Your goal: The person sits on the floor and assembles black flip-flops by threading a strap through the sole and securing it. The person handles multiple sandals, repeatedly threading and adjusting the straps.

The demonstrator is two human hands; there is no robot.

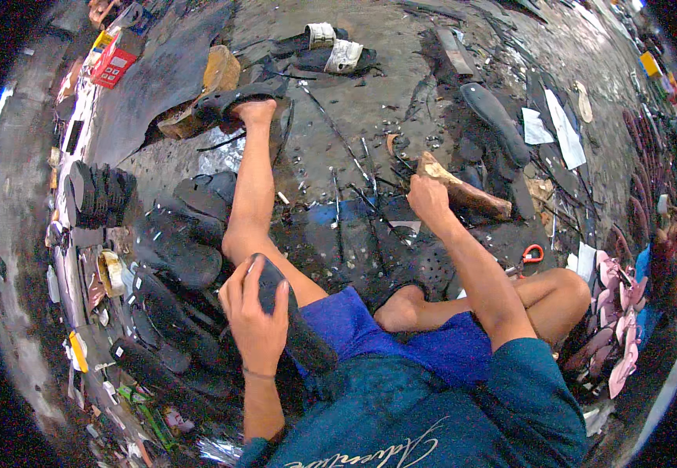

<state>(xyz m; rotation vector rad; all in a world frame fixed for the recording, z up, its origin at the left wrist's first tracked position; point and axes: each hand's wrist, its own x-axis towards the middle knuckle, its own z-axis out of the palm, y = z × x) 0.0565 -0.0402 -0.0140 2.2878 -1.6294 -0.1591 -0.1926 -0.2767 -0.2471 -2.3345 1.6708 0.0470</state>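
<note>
fingers of left hand (256,318) curl around dark sole (313,340), right hand (430,198) curled at wooden block (476,196), hold unclear.

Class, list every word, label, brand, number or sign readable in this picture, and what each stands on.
Teal shirt: white cursive lettering, readable, but I won't copy it.
Red box: pale markings, too small to read.
White wraps near the top: faint marks, too blurred to read.

The left hand (256,312) is kept close to the body, its back turned upward — the fingers are bent and the thumb is set apart from them. The right hand (430,199) is stretched farther forward, with fingers curled inward; behind it, the right forearm (475,261) is slanted toward the body.
</note>
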